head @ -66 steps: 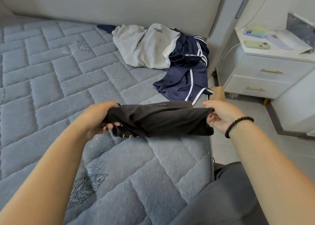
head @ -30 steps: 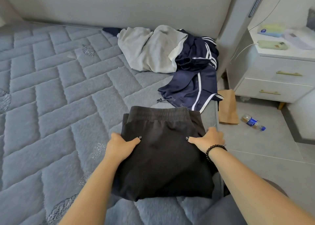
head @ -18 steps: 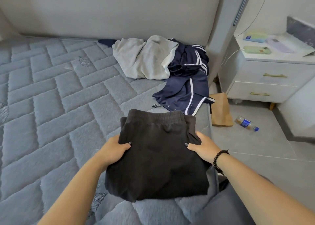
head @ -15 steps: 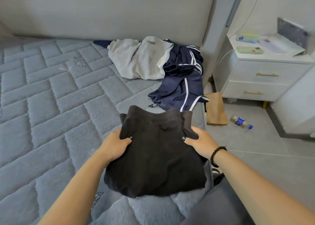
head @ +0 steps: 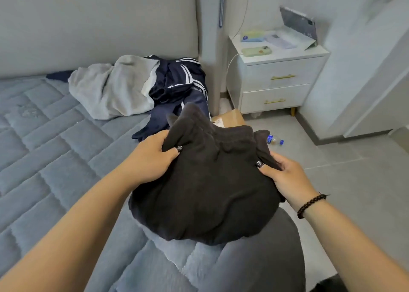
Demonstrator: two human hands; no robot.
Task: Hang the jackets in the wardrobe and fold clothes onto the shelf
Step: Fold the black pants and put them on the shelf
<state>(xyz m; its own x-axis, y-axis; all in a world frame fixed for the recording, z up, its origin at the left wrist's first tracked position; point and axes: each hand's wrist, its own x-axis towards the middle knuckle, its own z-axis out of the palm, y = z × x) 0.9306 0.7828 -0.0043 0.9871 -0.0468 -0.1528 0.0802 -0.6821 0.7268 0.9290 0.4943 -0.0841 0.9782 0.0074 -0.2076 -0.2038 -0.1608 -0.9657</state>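
Note:
A folded black garment (head: 205,189) is lifted off the mattress (head: 55,158), held between both hands above the bed's right edge. My left hand (head: 150,161) grips its left side with the thumb on top. On the right side, my right hand (head: 285,176) clutches it the same way; a dark bead bracelet circles that wrist. The garment's far end bunches upward. Further back on the bed lie a crumpled grey garment (head: 110,88) and a navy jacket with white stripes (head: 177,85).
A white nightstand (head: 276,79) with two gold-handled drawers stands right of the bed, carrying a phone and papers. A brown paper bag (head: 232,118) and a small bottle (head: 274,140) lie on the tiled floor. A white panel (head: 365,70) rises at the right.
The black garment, pressed flat on the mattress a second ago, is now gripped at both sides and raised off the bed. The view has swung to the right toward the nightstand.

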